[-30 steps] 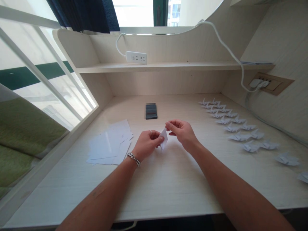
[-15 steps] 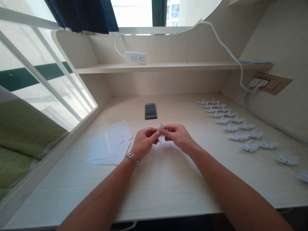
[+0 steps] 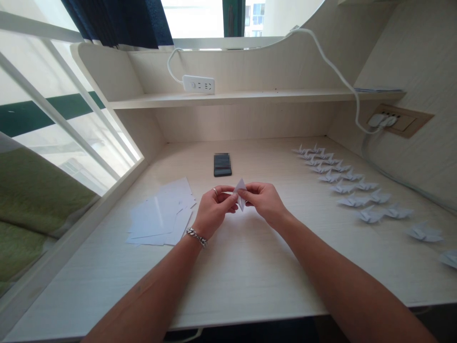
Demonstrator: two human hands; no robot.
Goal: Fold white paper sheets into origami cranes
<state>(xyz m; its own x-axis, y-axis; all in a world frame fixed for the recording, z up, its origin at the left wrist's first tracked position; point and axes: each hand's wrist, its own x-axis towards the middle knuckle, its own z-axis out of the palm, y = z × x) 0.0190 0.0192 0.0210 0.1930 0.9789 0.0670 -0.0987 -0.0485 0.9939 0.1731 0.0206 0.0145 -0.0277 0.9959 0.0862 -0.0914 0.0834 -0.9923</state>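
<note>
A small folded piece of white paper (image 3: 242,185), diamond-shaped with pointed ends, is held upright above the middle of the desk. My left hand (image 3: 216,206), with a ring and a chain bracelet, pinches its left side between thumb and fingers. On the other side my right hand (image 3: 264,200) pinches the same paper, its thumb lying across the front. The fingertips behind the paper are partly hidden. Loose white paper sheets (image 3: 153,214) lie in an overlapping pile to the left of my left hand.
Several white paper cranes (image 3: 353,200) stand in two rows along the right of the desk (image 3: 228,281). A black phone (image 3: 222,165) lies beyond my hands. A white power strip (image 3: 198,85) rests on the shelf (image 3: 250,96); a white cable (image 3: 335,66) runs to the wall socket (image 3: 403,121).
The folded paper has turned slightly and shows a broader face at its upper part. Both hands keep hold of it, with small finger shifts. The view has moved a little.
</note>
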